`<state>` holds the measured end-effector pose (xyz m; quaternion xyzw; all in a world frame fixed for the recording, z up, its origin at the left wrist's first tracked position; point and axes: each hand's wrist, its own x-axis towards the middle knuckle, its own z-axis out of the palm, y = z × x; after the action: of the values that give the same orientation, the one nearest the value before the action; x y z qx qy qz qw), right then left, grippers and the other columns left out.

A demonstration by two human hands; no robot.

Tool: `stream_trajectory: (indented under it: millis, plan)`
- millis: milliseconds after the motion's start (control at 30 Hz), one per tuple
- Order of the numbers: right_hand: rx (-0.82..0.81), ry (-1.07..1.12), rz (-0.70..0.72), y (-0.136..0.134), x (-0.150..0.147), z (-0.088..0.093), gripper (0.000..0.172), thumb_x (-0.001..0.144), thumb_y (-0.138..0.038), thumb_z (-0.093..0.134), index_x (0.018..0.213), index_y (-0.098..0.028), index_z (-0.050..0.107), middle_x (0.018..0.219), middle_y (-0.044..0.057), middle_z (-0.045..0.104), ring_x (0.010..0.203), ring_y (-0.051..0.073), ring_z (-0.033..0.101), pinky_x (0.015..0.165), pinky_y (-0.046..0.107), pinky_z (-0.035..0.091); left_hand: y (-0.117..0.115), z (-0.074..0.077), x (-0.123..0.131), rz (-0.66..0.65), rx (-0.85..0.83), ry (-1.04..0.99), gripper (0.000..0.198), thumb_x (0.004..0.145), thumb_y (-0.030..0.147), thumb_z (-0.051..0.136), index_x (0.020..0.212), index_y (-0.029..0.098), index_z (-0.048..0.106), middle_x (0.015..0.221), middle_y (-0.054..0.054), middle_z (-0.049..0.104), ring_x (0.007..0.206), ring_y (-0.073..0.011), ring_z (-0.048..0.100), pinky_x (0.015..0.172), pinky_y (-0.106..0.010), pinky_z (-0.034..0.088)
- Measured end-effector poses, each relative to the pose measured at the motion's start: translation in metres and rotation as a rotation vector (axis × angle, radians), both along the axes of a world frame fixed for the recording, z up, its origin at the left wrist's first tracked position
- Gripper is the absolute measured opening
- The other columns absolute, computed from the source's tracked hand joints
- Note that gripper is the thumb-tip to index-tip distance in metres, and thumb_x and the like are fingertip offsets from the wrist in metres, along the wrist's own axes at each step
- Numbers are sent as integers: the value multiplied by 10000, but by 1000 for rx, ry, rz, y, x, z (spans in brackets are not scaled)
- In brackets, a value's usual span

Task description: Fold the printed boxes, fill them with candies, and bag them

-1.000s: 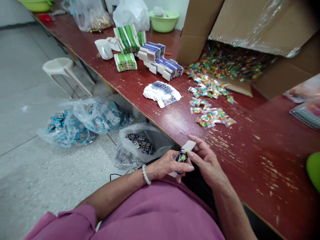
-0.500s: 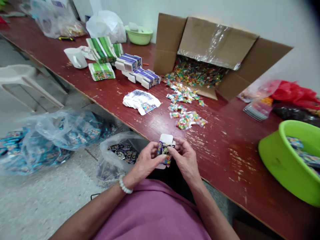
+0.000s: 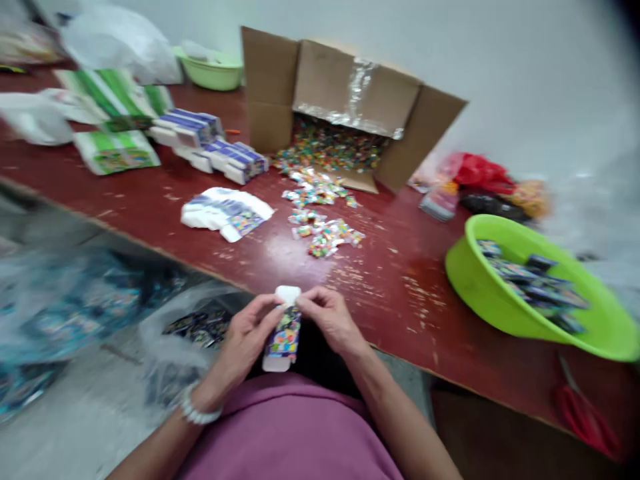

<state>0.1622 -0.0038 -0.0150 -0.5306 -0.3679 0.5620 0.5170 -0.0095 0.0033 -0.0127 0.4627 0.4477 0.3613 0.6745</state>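
Between my hands, just off the table's front edge, is a small printed carton [image 3: 285, 335] with white end flaps sticking out at top and bottom. My left hand [image 3: 251, 333] is closed on its left side, thumb across the front. My right hand [image 3: 327, 315] pinches its upper right edge by the top flap. Ahead on the table lies a fanned stack of flat cartons [image 3: 225, 210], silvery and purple. To its right are small clear packets of coloured candy [image 3: 327, 237], spilling from an open cardboard box [image 3: 350, 80] full of more.
A green basin [image 3: 460, 287] with filled cartons stands at right, red-handled scissors [image 3: 590, 417] near the front edge. Bundled green cartons [image 3: 117, 152] and purple cartons [image 3: 233, 160] sit at back left. Plastic bags [image 3: 165, 360] of packs rest on the floor at left.
My view has swung to the right, bringing the scissors and more of the basin into sight. The carton now shows a longer front, and my right hand has shifted to its top edge.
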Motion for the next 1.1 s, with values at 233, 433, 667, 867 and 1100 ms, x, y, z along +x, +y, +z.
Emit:
stream_trajectory:
  millis: [233,433,667,867,1100]
  plan:
    - [166,-92,123,10,11,-1,280,729,-446,777,800,-186,700,720,-18,670,636,109,569,619,231,455,17,-1,2,122,30,129,581,610,416,874,1102,306,583,902,54,735,816,-198,694,672,-240,584]
    - [365,-359,35,3,11,6,165,848,-365,676,812,-213,730,836,18,694,728,136,619,681,252,485,9,8,13,-34,-412,1,604,679,619,771,1108,214,637,855,-45,754,639,-223,700,586,-330,609]
    - [102,-75,133,1,15,8,237,765,-410,755,784,-187,675,733,-8,710,584,120,619,595,248,491,5,9,22,-100,-383,-33,608,870,700,493,1100,152,621,689,-39,700,456,-155,620,446,-248,494]
    - [45,-103,126,8,16,10,139,730,-290,758,761,-160,718,674,-4,715,568,104,619,575,225,479,8,3,18,-185,-247,3,754,850,800,364,1006,124,659,660,-53,684,420,-120,583,419,-209,435]
    - [140,-69,286,-3,10,22,199,858,-390,664,809,-199,694,928,37,759,558,125,642,580,283,535,10,-4,15,-177,-243,16,796,839,791,414,1218,123,620,624,-31,655,393,-129,572,381,-209,409]
